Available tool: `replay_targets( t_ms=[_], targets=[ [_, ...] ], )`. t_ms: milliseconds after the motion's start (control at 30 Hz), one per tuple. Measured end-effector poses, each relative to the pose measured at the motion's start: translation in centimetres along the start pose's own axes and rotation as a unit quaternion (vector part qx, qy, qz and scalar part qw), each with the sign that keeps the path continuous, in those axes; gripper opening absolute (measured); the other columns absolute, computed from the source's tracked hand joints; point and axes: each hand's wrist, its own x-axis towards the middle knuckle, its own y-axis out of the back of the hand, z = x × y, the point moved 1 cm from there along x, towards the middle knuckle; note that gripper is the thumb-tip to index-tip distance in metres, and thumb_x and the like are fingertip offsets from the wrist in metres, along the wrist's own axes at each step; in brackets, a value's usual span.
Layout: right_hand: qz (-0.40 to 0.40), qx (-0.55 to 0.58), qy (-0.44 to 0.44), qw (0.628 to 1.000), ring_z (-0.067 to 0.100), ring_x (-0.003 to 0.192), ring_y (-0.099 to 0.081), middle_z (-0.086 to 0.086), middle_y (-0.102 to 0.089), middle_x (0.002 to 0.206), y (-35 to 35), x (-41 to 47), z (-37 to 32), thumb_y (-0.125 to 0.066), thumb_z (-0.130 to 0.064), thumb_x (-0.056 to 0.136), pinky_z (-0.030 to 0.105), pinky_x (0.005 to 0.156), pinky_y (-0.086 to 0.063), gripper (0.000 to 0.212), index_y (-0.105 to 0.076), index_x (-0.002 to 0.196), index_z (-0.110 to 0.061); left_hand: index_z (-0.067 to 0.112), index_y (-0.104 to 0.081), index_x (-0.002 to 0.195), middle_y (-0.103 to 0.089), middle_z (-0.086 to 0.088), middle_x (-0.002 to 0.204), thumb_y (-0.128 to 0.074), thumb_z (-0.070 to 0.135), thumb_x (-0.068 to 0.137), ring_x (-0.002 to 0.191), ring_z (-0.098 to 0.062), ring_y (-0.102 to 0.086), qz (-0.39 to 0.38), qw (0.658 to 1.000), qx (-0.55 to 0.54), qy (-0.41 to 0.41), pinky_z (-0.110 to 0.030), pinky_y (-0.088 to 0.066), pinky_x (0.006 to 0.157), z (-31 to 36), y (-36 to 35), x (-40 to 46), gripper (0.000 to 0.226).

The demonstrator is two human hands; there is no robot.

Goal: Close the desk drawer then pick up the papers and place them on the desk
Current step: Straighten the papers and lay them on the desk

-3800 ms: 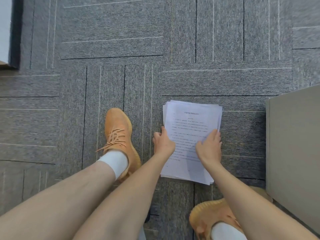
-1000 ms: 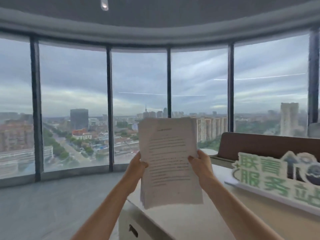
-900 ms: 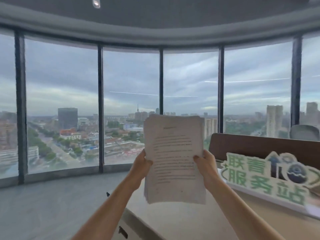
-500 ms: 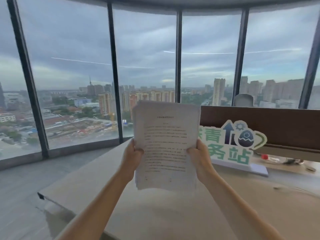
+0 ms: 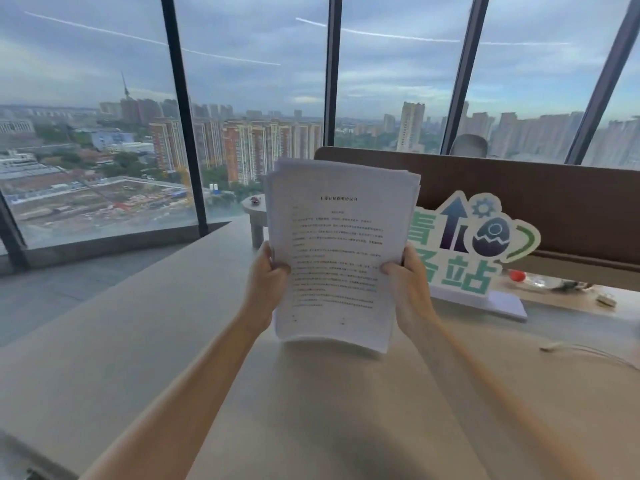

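Note:
A stack of white printed papers (image 5: 337, 251) is held upright in the air above the beige desk (image 5: 145, 341). My left hand (image 5: 268, 282) grips the stack's left edge, thumb on the front sheet. My right hand (image 5: 407, 285) grips the right edge the same way. The bottom edge of the papers hangs a little above the desk top. The desk drawer is out of view.
A green and white cut-out sign (image 5: 474, 251) on a white base stands on the desk behind the papers. A brown divider panel (image 5: 554, 202) runs along the back. Small items, one red (image 5: 518, 275), and a white cable (image 5: 588, 351) lie at right. Tall windows lie beyond.
I rose from the carpet, where the papers lay, with the stack in both hands. Over the last second my view turned right and down, so the papers now hang over the desk top.

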Motion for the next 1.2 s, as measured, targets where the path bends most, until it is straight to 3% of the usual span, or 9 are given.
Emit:
replay_targets(
  t_ms=[200, 367, 600, 767, 867, 967, 1100, 1200],
  targets=[
    [-0.01, 0.02, 0.02, 1.0, 0.02, 0.099, -0.063, 0.001, -0.066, 0.106, 0.8, -0.5, -0.6, -0.042, 0.012, 0.082, 0.036, 0.073, -0.052, 0.039, -0.057, 0.109, -0.011, 0.015, -0.057, 0.109, -0.066, -0.01, 0.108, -0.038, -0.016, 0.077, 0.102, -0.028, -0.064, 0.007, 1.0, 0.004, -0.023, -0.046, -0.056, 0.084, 0.9, -0.2, -1.3, 0.049],
    [-0.019, 0.019, 0.025, 0.999, 0.023, 0.095, -0.064, 0.006, -0.068, 0.108, 1.9, -1.5, 0.2, -0.047, 0.01, 0.083, 0.035, 0.071, -0.052, 0.037, -0.057, 0.114, -0.006, 0.013, -0.054, 0.115, -0.066, -0.004, 0.107, -0.043, -0.014, 0.083, 0.097, -0.018, -0.063, 0.008, 1.0, -0.005, -0.014, -0.03, -0.053, 0.072, 0.5, -0.4, -3.4, 0.044],
    [-0.036, -0.016, 0.059, 0.997, 0.016, 0.102, -0.064, -0.005, -0.067, 0.113, 2.6, -1.5, 0.7, -0.057, -0.001, 0.087, 0.034, 0.077, -0.053, 0.038, -0.053, 0.117, -0.024, 0.01, -0.053, 0.128, -0.067, -0.008, 0.117, -0.048, -0.006, 0.09, 0.099, -0.017, -0.065, -0.016, 1.0, -0.016, 0.001, -0.027, -0.054, 0.078, -1.3, -0.5, -4.3, 0.042],
    [-0.05, -0.016, 0.091, 0.994, -0.005, 0.094, -0.064, -0.017, -0.063, 0.111, 2.1, -1.4, 0.4, -0.056, -0.001, 0.092, 0.021, 0.066, -0.053, 0.044, -0.044, 0.125, -0.027, 0.013, -0.053, 0.125, -0.067, -0.004, 0.114, -0.046, 0.001, 0.095, 0.099, -0.014, -0.065, -0.01, 0.999, -0.007, -0.03, -0.019, -0.054, 0.072, -0.8, -0.6, -4.1, 0.033],
    [-0.052, -0.02, 0.112, 0.992, -0.015, 0.089, -0.06, -0.02, -0.059, 0.11, 1.5, -1.3, 0.3, -0.052, -0.001, 0.094, 0.017, 0.069, -0.049, 0.048, -0.037, 0.132, -0.026, 0.017, -0.054, 0.127, -0.066, -0.005, 0.119, -0.043, 0.008, 0.096, 0.109, -0.02, -0.064, 0.0, 0.999, 0.022, -0.05, -0.038, -0.054, 0.089, -0.6, -0.5, -3.5, 0.034],
    [-0.048, -0.019, 0.123, 0.991, -0.012, 0.091, -0.059, -0.021, -0.057, 0.109, 1.2, -1.0, 0.0, -0.05, -0.004, 0.096, 0.02, 0.074, -0.047, 0.047, -0.036, 0.134, -0.027, 0.022, -0.054, 0.126, -0.066, -0.004, 0.121, -0.045, 0.019, 0.089, 0.112, -0.022, -0.063, 0.004, 0.998, 0.036, -0.059, -0.05, -0.05, 0.097, -0.1, -0.5, -3.1, 0.038],
    [-0.055, -0.041, 0.153, 0.986, -0.004, 0.103, -0.06, -0.016, -0.057, 0.12, 1.4, -0.7, -0.7, -0.054, -0.013, 0.097, 0.024, 0.079, -0.05, 0.049, -0.033, 0.139, -0.028, 0.028, -0.054, 0.108, -0.062, -0.007, 0.117, -0.048, 0.019, 0.089, 0.109, -0.021, -0.062, 0.014, 0.998, 0.015, -0.067, -0.049, -0.05, 0.095, 0.1, -0.1, -2.8, 0.023],
    [-0.053, -0.047, 0.136, 0.988, 0.008, 0.11, -0.06, -0.009, -0.059, 0.125, 1.8, -0.4, 0.0, -0.054, -0.019, 0.098, 0.034, 0.087, -0.053, 0.045, -0.036, 0.137, -0.028, 0.021, -0.054, 0.106, -0.059, -0.011, 0.117, -0.043, 0.006, 0.093, 0.105, -0.019, -0.059, 0.005, 0.998, -0.004, -0.058, -0.044, -0.047, 0.095, -0.6, 0.2, -2.5, 0.022]
  ],
)
